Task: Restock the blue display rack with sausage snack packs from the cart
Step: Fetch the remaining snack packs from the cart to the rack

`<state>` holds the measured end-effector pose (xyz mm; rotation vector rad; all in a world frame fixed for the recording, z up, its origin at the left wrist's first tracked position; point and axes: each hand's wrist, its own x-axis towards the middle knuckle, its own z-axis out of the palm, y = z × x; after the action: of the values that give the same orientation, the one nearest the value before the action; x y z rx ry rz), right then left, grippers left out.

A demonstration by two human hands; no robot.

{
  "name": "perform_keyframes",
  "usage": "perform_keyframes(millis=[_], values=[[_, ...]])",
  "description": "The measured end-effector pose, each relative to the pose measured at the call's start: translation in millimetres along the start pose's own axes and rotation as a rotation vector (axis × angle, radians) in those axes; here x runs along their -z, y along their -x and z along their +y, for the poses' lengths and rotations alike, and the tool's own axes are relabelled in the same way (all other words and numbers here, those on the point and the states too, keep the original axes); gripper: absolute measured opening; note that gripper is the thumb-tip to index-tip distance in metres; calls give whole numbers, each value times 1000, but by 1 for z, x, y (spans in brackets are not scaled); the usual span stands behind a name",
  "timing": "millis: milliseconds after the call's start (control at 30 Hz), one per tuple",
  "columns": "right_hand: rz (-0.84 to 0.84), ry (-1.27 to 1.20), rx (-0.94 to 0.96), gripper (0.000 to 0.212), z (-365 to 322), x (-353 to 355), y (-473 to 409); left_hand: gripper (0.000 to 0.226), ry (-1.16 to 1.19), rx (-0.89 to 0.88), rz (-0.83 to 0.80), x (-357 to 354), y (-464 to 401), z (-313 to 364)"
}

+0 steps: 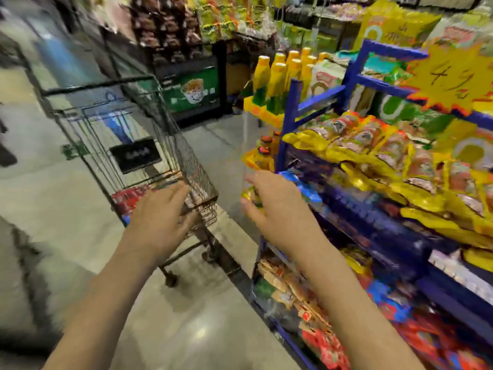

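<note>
Beside the blue display rack (314,102), in the head view, both bare arms are reaching forward toward the wire shopping cart (149,145) standing on the shop floor. The left hand (160,212) is hovering with fingers spread over the cart's near corner, gripping nothing. The right hand (274,206) is hanging between cart and rack, fingers loosely extended and also carrying nothing; the yellow showing past its fingers seems to be shelf stock behind it, though blur is making that hard to settle. Sausage snack packs (133,196), red and partly hidden by the left hand, are lying low in the cart basket. More packs, yellow-edged (373,145), are already filling the rack's upper shelf in overlapping rows.

Judging by their look, these packs are going to feel light, soft and a little slick, flexing when lifted. Pinching several together across their flat middles, or along a sealed edge, is probably giving the surest hold.
</note>
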<state>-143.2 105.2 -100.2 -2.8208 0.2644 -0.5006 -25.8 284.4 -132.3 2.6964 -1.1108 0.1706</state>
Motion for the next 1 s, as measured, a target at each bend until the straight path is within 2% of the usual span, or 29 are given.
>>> perform_keyframes(millis=[200, 300, 433, 467, 567, 600, 700, 800, 867, 1000], values=[[-320, -99, 9, 39, -61, -141, -20, 53, -7, 159, -214, -41, 69, -138], [-412, -110, -35, 35, -97, -185, -34, 54, -33, 172, -256, -54, 90, -199], [-506, -127, -127, 41, -129, -234, -57, 54, 17, 197, -329, -72, 89, -263], [-513, -144, -147, 45, -133, -243, -61, 54, 14, 196, -348, -74, 84, -273], [-552, -179, -145, 79, -141, -263, -71, 54, 35, 180, -385, -85, 62, -295], [-561, -190, -173, 79, -139, -270, -76, 53, 58, 177, -399, -89, 52, -301], [-570, -200, -280, 49, -122, -295, -97, 51, 84, 120, -399, -106, 20, -318], [-601, -185, -345, 44, -105, -323, -132, 48, 96, 50, -426, -114, -21, -329], [-611, -173, -325, 41, -96, -340, -159, 49, 98, 27, -446, -118, -47, -338], [-648, -180, -305, 36, -90, -370, -217, 48, 118, 28, -379, -130, -91, -368]])
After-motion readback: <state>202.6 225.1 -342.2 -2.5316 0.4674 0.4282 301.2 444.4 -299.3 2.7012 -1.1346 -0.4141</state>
